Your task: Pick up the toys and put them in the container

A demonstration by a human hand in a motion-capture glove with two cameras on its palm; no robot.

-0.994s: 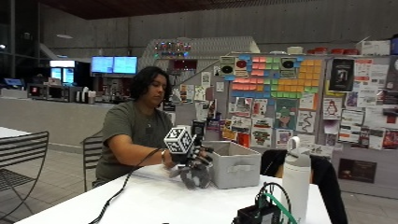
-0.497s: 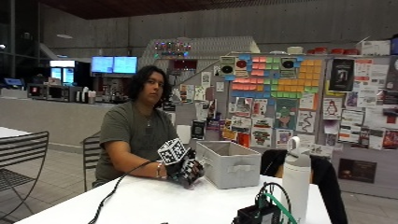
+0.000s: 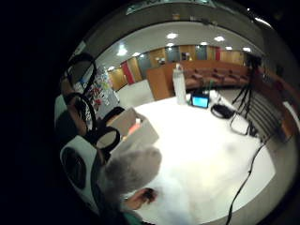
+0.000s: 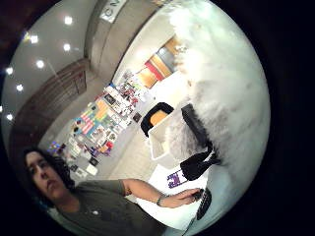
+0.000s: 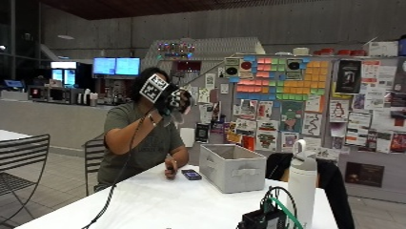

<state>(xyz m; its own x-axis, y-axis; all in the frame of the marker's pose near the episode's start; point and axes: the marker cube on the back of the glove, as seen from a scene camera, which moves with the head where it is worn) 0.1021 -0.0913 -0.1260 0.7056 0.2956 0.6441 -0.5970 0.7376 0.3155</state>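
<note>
My gloved right hand (image 5: 170,99) is raised to head height, left of and well above the grey container (image 5: 233,167). Its fingers curl round a fluffy grey-white toy (image 5: 182,101). The fluffy toy (image 4: 221,83) fills much of the thumb side palm view, and its fur (image 3: 132,169) also shows close to the palm in the little finger side view. From that side the open container (image 3: 137,131) has something orange inside. The person's bare left hand (image 5: 170,168) rests on the white table (image 5: 158,200) beside the container.
A dark phone (image 5: 191,174) lies by the bare hand. A white bottle (image 5: 302,181) and a black device with cables (image 5: 266,217) stand at the table's near right. A cable trails from the glove over the table. A metal chair (image 5: 22,162) stands left.
The gloved hand has risen from table height beside the container up to head height, carrying the fluffy toy with it.
</note>
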